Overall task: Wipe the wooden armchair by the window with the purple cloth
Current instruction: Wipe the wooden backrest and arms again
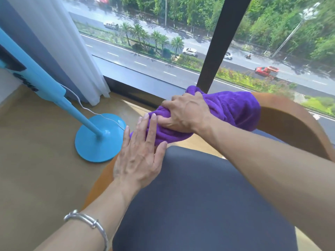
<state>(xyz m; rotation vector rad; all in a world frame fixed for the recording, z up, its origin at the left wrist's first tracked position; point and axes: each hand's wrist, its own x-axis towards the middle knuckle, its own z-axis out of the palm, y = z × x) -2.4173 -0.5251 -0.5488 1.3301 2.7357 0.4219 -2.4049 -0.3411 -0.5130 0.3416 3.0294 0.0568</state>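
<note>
Centre frame, by the window point(163, 42): the right hand point(184, 115) grips the bunched cloth point(235, 107), soft, light and likely best held by its gathered middle, on the curved armchair point(293, 124), while the left hand point(139, 160) presses flat, fingers straight, against its near end.

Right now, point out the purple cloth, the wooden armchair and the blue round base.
purple cloth point(235, 107), head view, its bunched right part.
wooden armchair point(290, 120), head view, curved wooden back at right.
blue round base point(90, 147), head view, flat top of the disc.
</note>
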